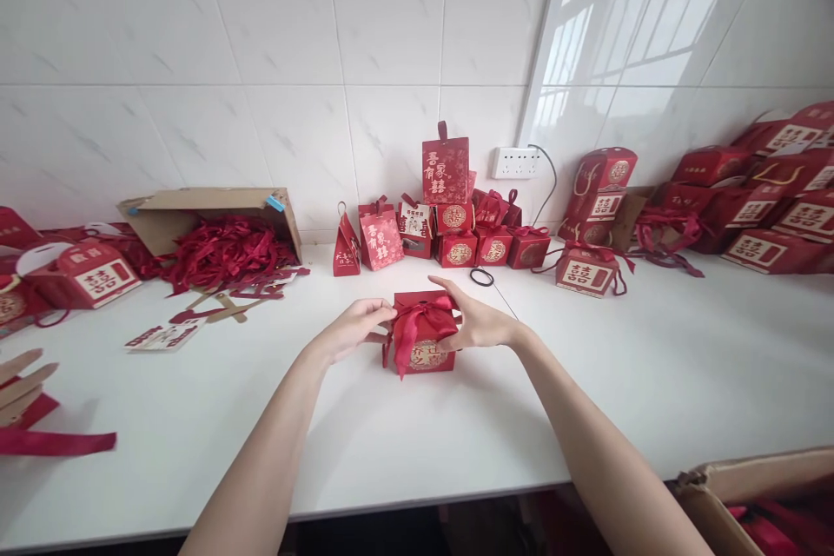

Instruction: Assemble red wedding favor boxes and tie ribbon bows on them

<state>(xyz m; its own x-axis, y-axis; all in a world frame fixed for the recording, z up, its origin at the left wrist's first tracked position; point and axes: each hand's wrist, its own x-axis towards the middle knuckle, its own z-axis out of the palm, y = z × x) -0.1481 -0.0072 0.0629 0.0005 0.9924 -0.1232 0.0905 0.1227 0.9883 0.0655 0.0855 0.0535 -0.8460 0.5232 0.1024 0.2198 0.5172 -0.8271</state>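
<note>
A small red gift box [440,362] with gold characters stands upright on the white table in front of me. A glossy red ribbon [407,337] is tied in a bow on its top, with a tail hanging down the front. My left hand [355,330] is closed at the box's upper left edge, fingertips by the bow; exactly what it pinches is partly hidden. My right hand [480,319] curves around the right side, its thumb on the front by the bow and its index finger stretched over the top.
At the left edge, another person's hand [23,387] is beside a red ribbon strip [62,443]. A cardboard box [208,198] spills red ribbons. Finished red boxes [458,250] line the wall; more boxes [749,207] are stacked right. A carton [749,478] sits at lower right.
</note>
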